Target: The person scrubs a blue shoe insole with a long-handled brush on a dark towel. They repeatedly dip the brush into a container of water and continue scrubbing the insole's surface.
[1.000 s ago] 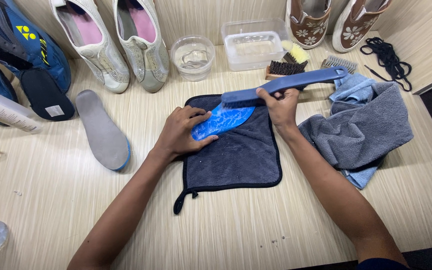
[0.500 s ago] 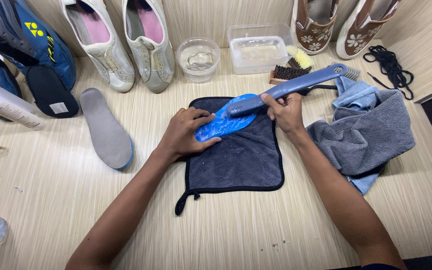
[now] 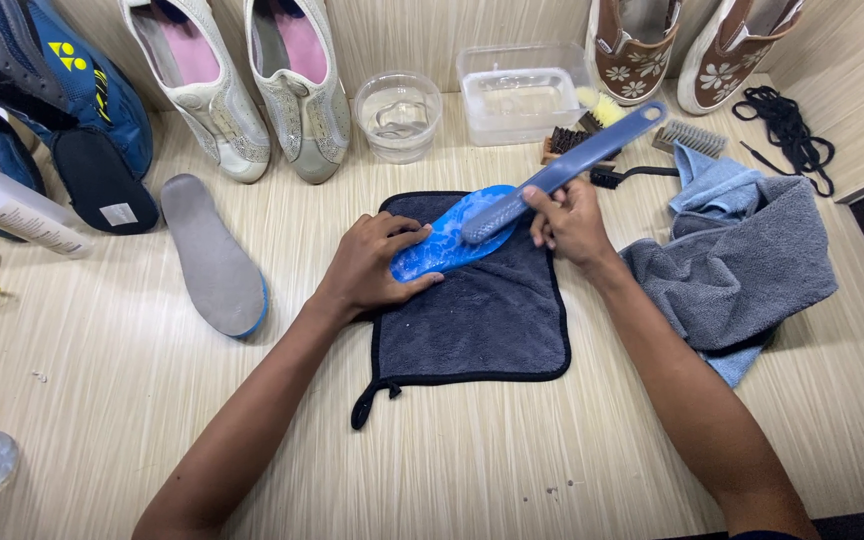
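The left hand presses flat on the near end of a bright blue foam insole wet with white suds, fingers spread over it and pinning it down; its grip is wide and flat, not wrapped around anything. The insole lies slanted on a dark grey square microfibre cloth with black edging, which is spread on the pale wood-grain table, in the middle of it.

The right hand has its grip curled tight around the middle of a long slate-blue plastic brush. The brush head rests on the far part of the insole, and its handle points up and away to the right.

Just right of that hand lies a crumpled grey towel over a light blue cloth. Beyond the dark cloth stand a round clear bowl of water and a rectangular clear plastic tub, with a few smaller brushes beside the tub. To the left, a grey insole with a blue rim lies on the table, well apart from the hands. 2 pale slip-on shoes with pink lining lean against the back wall.
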